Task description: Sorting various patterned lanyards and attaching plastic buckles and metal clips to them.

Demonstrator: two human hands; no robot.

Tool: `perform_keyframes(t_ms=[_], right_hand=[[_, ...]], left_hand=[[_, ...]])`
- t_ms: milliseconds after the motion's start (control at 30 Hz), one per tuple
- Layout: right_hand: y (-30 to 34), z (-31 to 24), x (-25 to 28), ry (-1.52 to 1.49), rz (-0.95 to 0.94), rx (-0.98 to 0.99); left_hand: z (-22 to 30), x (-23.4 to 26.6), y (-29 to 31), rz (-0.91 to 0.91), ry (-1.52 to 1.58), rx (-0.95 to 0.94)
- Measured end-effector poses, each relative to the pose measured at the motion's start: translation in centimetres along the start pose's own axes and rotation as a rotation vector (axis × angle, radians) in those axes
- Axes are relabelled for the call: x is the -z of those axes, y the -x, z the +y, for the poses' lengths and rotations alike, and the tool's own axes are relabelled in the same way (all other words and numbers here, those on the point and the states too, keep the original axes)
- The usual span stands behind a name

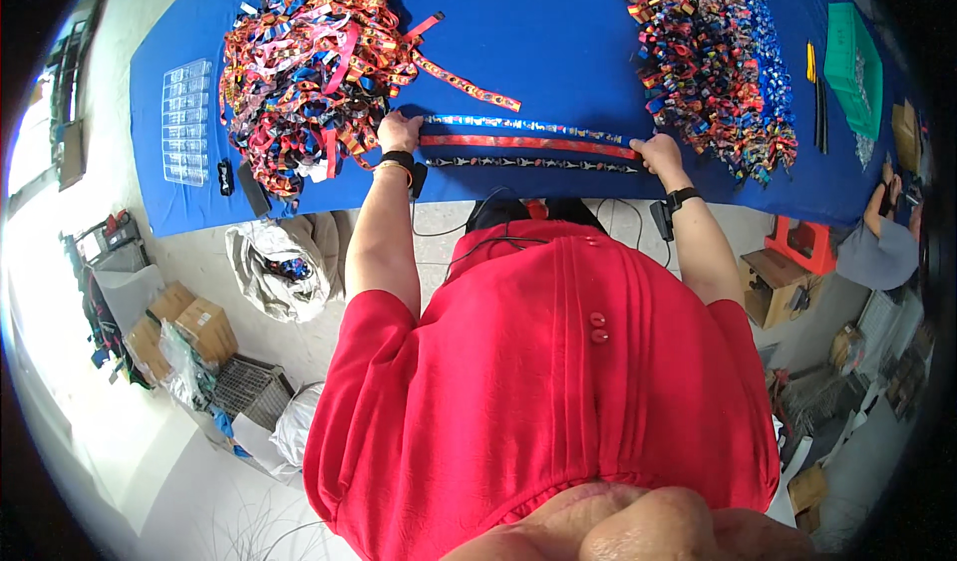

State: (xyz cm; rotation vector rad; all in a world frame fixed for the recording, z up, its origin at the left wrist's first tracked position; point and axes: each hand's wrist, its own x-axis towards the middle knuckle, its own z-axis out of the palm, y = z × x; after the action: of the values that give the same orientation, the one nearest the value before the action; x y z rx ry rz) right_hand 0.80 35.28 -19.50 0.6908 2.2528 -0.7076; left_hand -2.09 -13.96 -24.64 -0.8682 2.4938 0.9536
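Note:
Three patterned straps lie side by side across the blue table in front of me: a blue one (518, 124), a red one (533, 143) and a black one with white figures (533, 164). My left hand (401, 130) is closed at the left end of the red strap, next to a heap of tangled, colourful straps (319, 62). At its right end, my right hand (658, 151) pinches the same red strap between thumb and fingers. The red strap runs nearly straight between my hands. The blue strap's left end lies close to my left fingers.
Bundled straps (713, 72) lie in rows at the right. A clear compartment box (186, 122) sits far left; a green bin (843, 62) stands far right. Below the table edge are an open sack (289, 272) and a red stool (803, 246). Another person's arm (876, 207) shows at right.

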Motion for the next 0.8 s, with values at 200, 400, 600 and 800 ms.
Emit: perform_keyframes(t_ms=[200,400,600,800], right_hand=[[0.2,0.1,0.6,0.022,-0.025,0.039],[0.3,1.2,2.1,-0.100,-0.055,0.008],[1.8,4.8,2.8,-0.325,-0.059,0.073],[5.5,6.3,2.3,-0.368,-0.097,0.062]], left_hand=[[-1.9,-1.0,-1.2,0.230,-0.172,-0.110],[-0.8,-0.9,-1.9,0.267,-0.100,-0.242],[6.7,-2.2,-0.2,0.140,-0.074,-0.591],[7.5,-4.9,-2.0,-0.029,-0.291,-0.598]])
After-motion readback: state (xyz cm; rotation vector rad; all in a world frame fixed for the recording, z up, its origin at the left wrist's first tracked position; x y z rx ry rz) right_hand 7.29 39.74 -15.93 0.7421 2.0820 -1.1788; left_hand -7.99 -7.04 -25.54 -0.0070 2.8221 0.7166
